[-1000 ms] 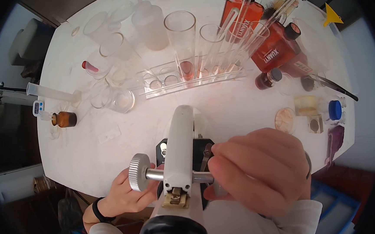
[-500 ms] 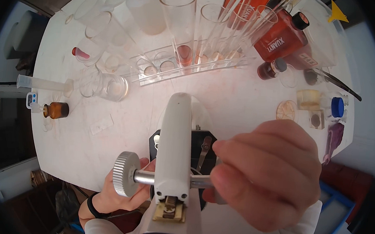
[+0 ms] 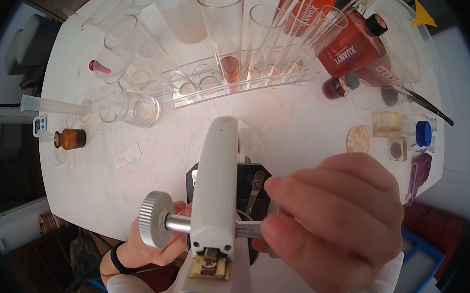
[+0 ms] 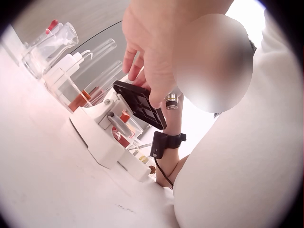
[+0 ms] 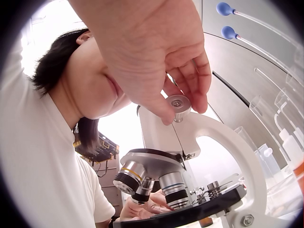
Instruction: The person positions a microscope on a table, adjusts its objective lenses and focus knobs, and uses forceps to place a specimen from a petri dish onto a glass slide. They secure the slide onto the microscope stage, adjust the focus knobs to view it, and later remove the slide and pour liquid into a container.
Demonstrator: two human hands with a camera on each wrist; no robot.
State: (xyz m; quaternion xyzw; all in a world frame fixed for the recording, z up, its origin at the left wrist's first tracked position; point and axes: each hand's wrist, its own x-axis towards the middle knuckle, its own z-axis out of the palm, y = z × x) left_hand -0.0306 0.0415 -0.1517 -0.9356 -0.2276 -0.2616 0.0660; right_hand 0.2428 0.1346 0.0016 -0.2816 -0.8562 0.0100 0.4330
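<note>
A white microscope (image 3: 217, 172) stands in front of me, its arm pointing away in the head view. My right hand (image 3: 333, 224) pinches the ridged metal focus knob (image 5: 181, 108) on its right side between thumb and fingers. The matching left knob (image 3: 153, 220) is untouched. My left hand (image 3: 152, 241) grips the left edge of the black stage (image 4: 140, 104), with fingers and thumb close about it in the left wrist view. Several objective lenses (image 5: 173, 187) hang over the stage. A metal stage clip (image 3: 255, 185) shows beside the arm.
Behind the microscope, a clear rack (image 3: 194, 100) carries large glass tubes. A beaker (image 3: 146, 110), a glass slide (image 3: 127, 156) and a brown bottle (image 3: 73, 139) lie to the left. Red bottles (image 3: 348, 48), a petri dish (image 3: 359, 140) and a blue-capped jar (image 3: 423, 134) are at right.
The head view has shifted, so the microscope's knobs now sit lower and further left. Both hands keep their places, the right on the knob and the left at the stage.
</note>
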